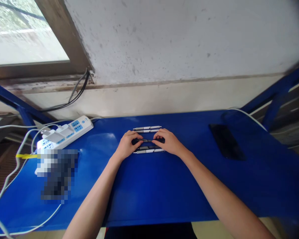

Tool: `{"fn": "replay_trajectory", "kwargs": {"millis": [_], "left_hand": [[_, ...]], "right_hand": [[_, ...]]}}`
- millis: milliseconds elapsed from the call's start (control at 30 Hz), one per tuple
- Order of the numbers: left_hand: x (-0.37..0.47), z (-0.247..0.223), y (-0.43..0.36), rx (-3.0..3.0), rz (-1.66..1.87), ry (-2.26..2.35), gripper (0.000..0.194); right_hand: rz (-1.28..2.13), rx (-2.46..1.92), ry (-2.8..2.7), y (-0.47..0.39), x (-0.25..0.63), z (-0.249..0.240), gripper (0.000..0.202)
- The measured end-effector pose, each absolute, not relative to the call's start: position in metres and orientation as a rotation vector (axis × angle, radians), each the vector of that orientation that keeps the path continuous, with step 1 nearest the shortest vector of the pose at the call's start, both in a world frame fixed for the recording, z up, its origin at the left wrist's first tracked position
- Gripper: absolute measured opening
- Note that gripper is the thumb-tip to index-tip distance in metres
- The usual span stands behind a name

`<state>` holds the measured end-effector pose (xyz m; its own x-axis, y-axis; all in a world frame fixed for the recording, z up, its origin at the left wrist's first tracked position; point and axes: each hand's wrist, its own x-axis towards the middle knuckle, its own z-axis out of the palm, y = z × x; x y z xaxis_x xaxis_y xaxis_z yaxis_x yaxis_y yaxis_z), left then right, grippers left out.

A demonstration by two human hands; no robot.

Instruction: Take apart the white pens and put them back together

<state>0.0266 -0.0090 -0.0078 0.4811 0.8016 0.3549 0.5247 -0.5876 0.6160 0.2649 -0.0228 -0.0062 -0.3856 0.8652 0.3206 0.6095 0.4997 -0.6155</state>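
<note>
Several pens lie crosswise in a row on the blue table (151,186). My left hand (129,144) is closed on the left end of a dark pen (147,140), and my right hand (165,141) is closed on its right end. Beyond this pen are two white-and-grey pens (147,128), side by side. On the near side, a dark pen (146,147) and a white-and-grey pen (149,151) lie close together. My fingers hide the tips of the held pen.
A white power strip (76,132) with plugs and cables sits at the left, beside a pixelated dark object (58,177). At the right lies a black phone-like slab (226,142). Behind the table stands a wall (176,43), with blue frame bars at both sides.
</note>
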Motion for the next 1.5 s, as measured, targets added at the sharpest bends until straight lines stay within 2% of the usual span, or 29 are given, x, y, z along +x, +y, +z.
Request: {"fn": "replay_trajectory", "kwargs": {"millis": [133,267,500,633,833,1033,1233,1300,1400,1500], "left_hand": [[0.0266,-0.0074,-0.0087,2.275,0.867,1.108,0.014],[0.0269,-0.0058,-0.0087,2.197,0.896,1.149,0.020],[0.0260,-0.0090,-0.0088,2.150,0.931,1.193,0.015],[0.0255,-0.0106,-0.0076,2.112,0.962,1.200,0.018],[0.0262,-0.0073,-0.0084,2.085,0.924,1.189,0.020],[0.0272,-0.0034,-0.0087,2.027,0.890,1.233,0.029],[0.0272,-0.0040,-0.0077,2.006,0.871,1.313,0.048],[0.0275,-0.0040,-0.0086,1.962,0.889,1.292,0.045],[0.0280,-0.0040,-0.0105,1.917,0.968,1.223,0.027],[0.0280,-0.0046,-0.0109,1.934,0.999,1.199,0.026]], "right_hand": [[0.556,-1.216,-2.135,-0.0224,0.2655,-0.0060,0.005],[0.607,-1.213,-2.072,-0.0213,0.2649,-0.0048,0.010],[0.867,-1.318,-1.822,-0.0198,0.2668,-0.0008,0.024],[1.056,-1.278,-1.678,-0.0168,0.2696,-0.0030,0.025],[1.153,-1.229,-1.561,-0.0152,0.2697,-0.0045,0.028],[1.270,-1.127,-1.462,-0.0154,0.2682,-0.0063,0.026],[1.279,-1.147,-1.515,-0.0153,0.2669,-0.0093,0.020],[1.301,-1.150,-1.508,-0.0159,0.2665,-0.0087,0.021],[1.314,-1.162,-1.494,-0.0163,0.2656,-0.0078,0.024],[1.310,-1.165,-1.478,-0.0159,0.2649,-0.0077,0.026]]}}
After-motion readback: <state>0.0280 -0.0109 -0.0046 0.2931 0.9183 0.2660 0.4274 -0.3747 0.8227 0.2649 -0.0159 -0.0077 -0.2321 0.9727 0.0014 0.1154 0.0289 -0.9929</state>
